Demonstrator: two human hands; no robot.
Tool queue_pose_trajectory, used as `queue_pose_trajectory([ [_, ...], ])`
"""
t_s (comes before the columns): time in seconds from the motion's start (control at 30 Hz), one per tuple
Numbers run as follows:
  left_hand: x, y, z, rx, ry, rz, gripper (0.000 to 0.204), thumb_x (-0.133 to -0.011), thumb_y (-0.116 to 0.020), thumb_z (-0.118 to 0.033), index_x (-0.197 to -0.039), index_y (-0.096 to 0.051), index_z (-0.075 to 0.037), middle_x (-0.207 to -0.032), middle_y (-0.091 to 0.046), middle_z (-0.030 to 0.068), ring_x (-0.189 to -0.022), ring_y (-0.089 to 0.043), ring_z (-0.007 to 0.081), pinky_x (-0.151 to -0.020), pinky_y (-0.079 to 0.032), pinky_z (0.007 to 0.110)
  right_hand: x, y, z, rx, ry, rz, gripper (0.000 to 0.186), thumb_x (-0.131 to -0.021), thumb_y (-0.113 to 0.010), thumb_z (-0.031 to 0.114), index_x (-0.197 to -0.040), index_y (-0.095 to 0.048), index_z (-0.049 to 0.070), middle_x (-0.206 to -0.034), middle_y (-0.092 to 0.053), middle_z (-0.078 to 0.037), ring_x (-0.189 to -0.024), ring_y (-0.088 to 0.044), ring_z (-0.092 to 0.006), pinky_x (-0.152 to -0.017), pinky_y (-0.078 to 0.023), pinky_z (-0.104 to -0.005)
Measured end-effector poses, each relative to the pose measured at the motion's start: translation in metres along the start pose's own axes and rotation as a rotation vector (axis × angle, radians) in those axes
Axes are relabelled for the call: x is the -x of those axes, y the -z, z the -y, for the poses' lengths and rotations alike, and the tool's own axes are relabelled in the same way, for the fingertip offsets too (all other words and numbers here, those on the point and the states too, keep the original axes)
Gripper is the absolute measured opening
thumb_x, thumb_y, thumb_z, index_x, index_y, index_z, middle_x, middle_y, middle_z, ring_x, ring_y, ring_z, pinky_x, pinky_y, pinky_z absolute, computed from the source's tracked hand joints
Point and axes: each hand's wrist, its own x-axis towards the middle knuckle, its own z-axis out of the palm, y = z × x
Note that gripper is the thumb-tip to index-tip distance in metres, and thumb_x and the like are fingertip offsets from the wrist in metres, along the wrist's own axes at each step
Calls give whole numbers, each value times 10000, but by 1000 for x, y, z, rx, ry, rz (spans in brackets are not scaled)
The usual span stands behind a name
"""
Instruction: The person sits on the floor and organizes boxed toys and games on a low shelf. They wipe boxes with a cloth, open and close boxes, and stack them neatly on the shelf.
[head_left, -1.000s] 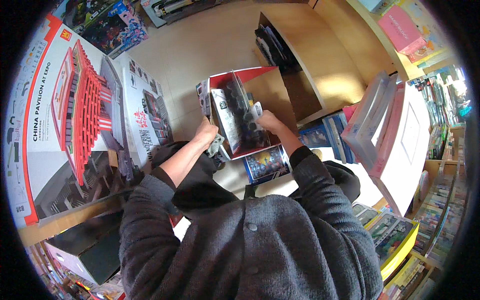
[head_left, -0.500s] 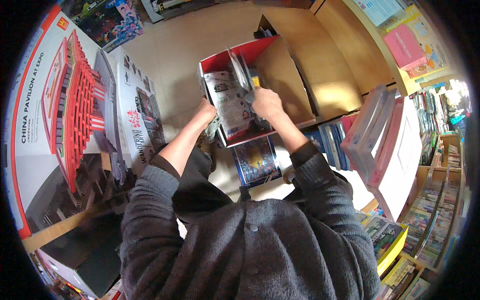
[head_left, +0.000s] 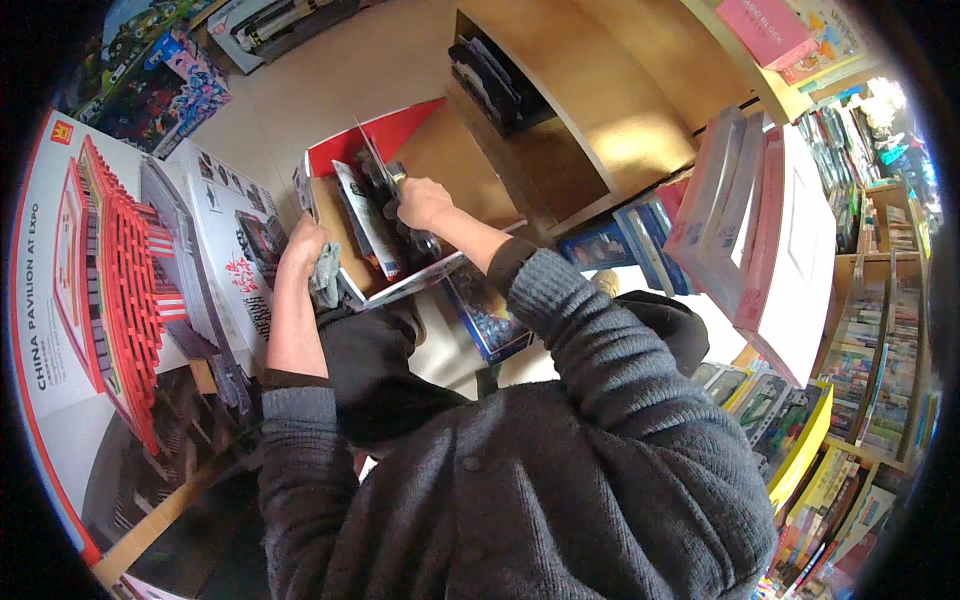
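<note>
An open red-and-white cardboard box (head_left: 365,135) stands tilted in front of me, holding an upright white booklet or packet (head_left: 362,220) and dark packaged pieces. My left hand (head_left: 305,240) is closed on a crumpled grey cloth (head_left: 325,275) beside the box's left wall. Inside the box, my right hand (head_left: 424,205) has its fingers wrapped round something at the upright dark pieces, which it mostly hides. A dark blue picture box (head_left: 485,310) lies just below the open box.
Large boxes (head_left: 110,290) crowd the left. A wooden shelf unit (head_left: 630,90) holding dark items stands at back right. Blue boxes (head_left: 600,245) and stacked pink-and-white boxes (head_left: 750,230) are at my right, with packed shelves (head_left: 885,370) beyond, and a yellow tray (head_left: 800,440) low right.
The view has shifted, so the box sits further left in it. My right hand moved among the contents; the white packet, which changed its lean, now stands left of that hand.
</note>
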Motion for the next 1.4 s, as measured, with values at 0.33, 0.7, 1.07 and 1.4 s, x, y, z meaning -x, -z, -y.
queue_pose_trajectory([
  [0.33,0,-59,4,-551,-32,29,548,-769,-389,-50,-1310,-302,-51,-1154,-494,264,-1073,-499,366,-896,-401,415,-14,-80,-133,-487,-150,299,358,-659,-604,255,-858,-626,-41,-813,-627,-192,-776,-595,-310,-694,-466,-389],
  [0.7,22,-69,-49,-755,66,-43,524,-799,-417,-106,-1292,-258,-26,-1069,-527,301,-1017,-527,402,-874,-423,458,7,-14,-73,8,-111,69,242,-705,-532,140,-850,-640,-20,-925,-609,-227,-911,-582,-367,-794,-473,-398],
  [1.07,35,-91,-75,-540,92,-138,651,-792,-427,-84,-1372,-135,-50,-1116,-513,282,-1037,-521,383,-894,-417,433,17,49,-48,235,-59,-107,234,-747,-492,130,-868,-647,3,-923,-614,-224,-892,-597,-358,-770,-492,-403],
  [1.4,36,-88,-79,-503,-22,-120,628,-806,-420,-118,-1372,-152,-80,-1105,-529,266,-1055,-513,379,-903,-404,441,24,107,-146,-237,-114,-284,307,-653,-648,236,-813,-634,-25,-785,-608,-246,-798,-601,-365,-707,-465,-399],
])
